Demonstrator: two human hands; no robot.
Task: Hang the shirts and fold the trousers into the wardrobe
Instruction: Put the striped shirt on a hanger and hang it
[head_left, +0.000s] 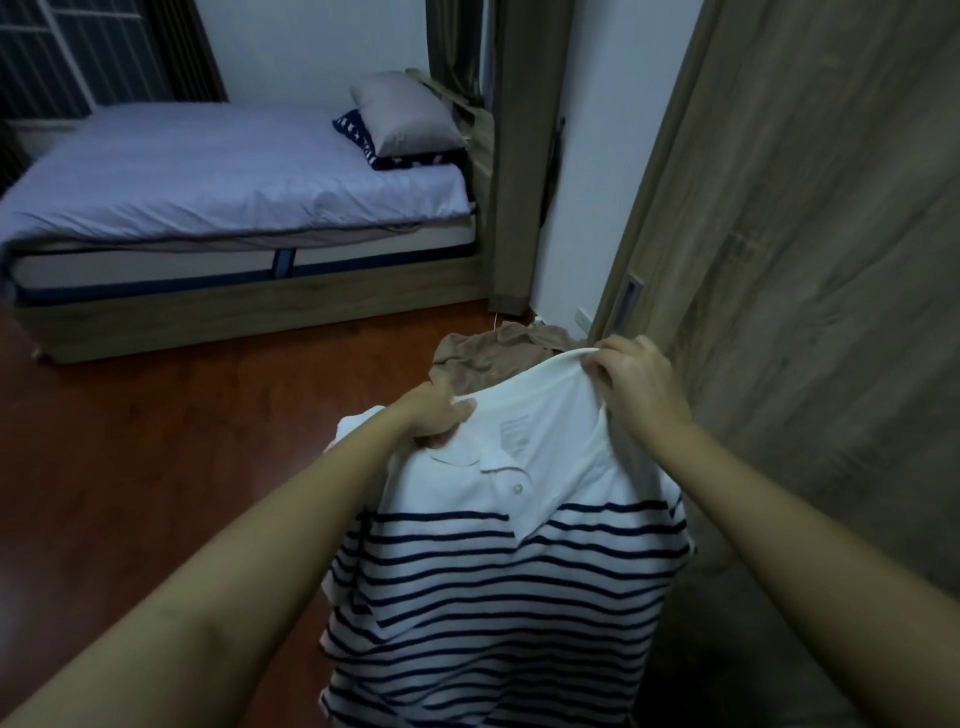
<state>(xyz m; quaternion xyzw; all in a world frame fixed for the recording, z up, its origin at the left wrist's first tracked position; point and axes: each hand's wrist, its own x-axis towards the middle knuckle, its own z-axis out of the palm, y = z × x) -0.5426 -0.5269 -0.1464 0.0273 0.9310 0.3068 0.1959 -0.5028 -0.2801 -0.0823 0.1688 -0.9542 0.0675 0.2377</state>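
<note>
**Polo held up by the collar, wardrobe door at two o'clock**

I have the striped polo shirt (509, 561) up in front of me, hanging lengthwise from twelve down to six o'clock, collar at the top, hem out of frame below. My left hand (436, 415) is closed on the shoulder seam at about ten o'clock of the neck opening, thumb on top of the cloth. My right hand (639, 384) is pinched shut on the back of the collar at about one o'clock, pulling it up and open.

No hanger is visible in either hand or inside the shirt; I cannot tell whether one is hidden under the fabric. Beyond the collar, a brown garment (498, 353) lies in a heap on the floor, just behind the shirt.

The wooden wardrobe door (810, 260) fills the right side, its recessed handle (626, 306) just above my right hand. That hand is clearly the nearer one, so I judge it would open the door while the left keeps the shirt hanging straight.
</note>
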